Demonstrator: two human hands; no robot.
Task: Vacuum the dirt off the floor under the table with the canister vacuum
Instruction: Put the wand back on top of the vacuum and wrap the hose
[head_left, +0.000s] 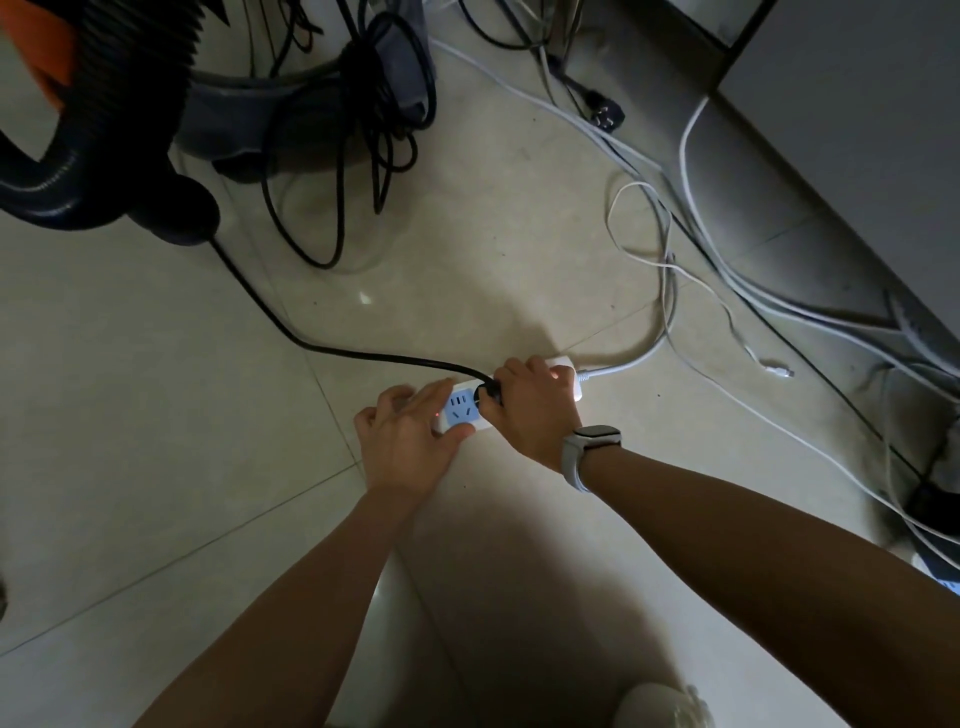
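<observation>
Right hand (535, 410) clamps black vacuum plug (489, 391) at white power strip (457, 410), left hand (410, 441) flat, steadying strip; best pressed straight, pins aligned, fully seated.

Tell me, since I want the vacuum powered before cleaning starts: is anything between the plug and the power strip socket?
Nothing visible. The right hand grips the black plug right at the power strip, and the left hand steadies the strip's end. The contact point itself is hidden by the fingers, so I cannot tell whether the plug is fully seated.
</observation>
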